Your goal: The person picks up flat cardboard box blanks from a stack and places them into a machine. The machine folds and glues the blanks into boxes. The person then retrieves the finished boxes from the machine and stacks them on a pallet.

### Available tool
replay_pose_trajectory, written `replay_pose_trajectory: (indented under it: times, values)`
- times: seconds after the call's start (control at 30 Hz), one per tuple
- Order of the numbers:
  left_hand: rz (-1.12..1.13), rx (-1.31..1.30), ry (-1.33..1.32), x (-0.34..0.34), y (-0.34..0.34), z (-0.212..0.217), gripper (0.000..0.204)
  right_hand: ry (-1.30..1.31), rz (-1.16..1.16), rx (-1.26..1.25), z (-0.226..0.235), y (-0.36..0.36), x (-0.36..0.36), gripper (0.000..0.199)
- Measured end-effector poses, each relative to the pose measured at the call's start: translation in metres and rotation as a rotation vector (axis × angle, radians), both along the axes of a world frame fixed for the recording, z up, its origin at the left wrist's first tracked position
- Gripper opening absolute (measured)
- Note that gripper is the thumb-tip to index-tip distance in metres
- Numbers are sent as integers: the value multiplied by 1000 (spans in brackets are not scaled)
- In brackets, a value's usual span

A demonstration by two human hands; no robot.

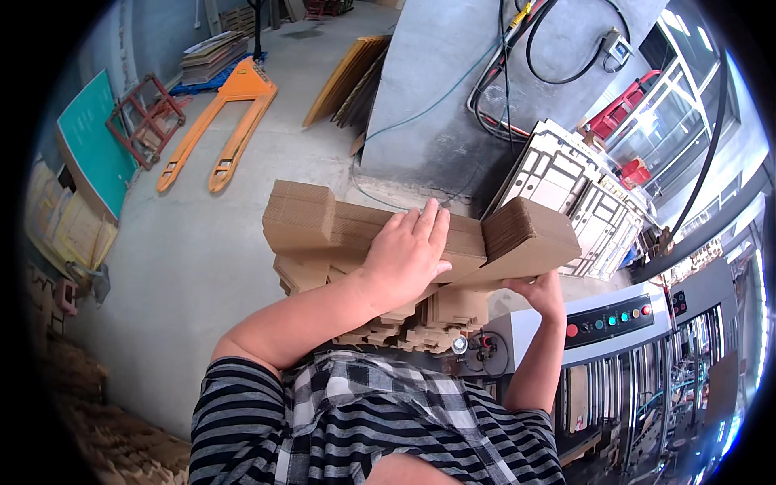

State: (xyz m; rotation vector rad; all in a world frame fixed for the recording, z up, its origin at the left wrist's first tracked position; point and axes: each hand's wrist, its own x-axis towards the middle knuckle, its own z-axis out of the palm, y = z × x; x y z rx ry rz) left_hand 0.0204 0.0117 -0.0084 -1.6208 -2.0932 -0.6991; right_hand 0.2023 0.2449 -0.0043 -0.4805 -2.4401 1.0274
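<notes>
A thick stack of die-cut cardboard blanks [360, 226] lies crosswise in front of me, its two ends standing up higher than the middle. My left hand [406, 252] rests flat against the middle of the stack, with its fingers stretched out and the thumb apart. At the right end, my right hand [543, 293] grips the stack's lower near edge; most of its fingers are hidden by the cardboard. Beneath and nearer to me is a pile of more cut cardboard pieces [453, 309], partly covered by my left arm and the stack.
To the right stands a machine with a button panel [610, 321]. Patterned boards [558, 174] lean behind it. An orange pallet jack [246, 85] is on the floor at far left, near a green board [97, 145]. Cables [493, 105] hang along a grey panel ahead.
</notes>
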Motion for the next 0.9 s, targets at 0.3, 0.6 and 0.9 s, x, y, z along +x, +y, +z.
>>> replay_pose_trajectory:
  times: [0.3, 0.6, 0.9]
  values:
    - [-6, 160, 23, -11, -3, 3, 61, 90, -10, -157, -10, 5, -9, 44]
    - [-122, 171, -125, -18, -6, 6, 53, 39, -33, -180, -7, 5, -8, 41]
    - [138, 84, 75, -30, -9, 9, 91, -21, -70, -209, -9, 3, -9, 39]
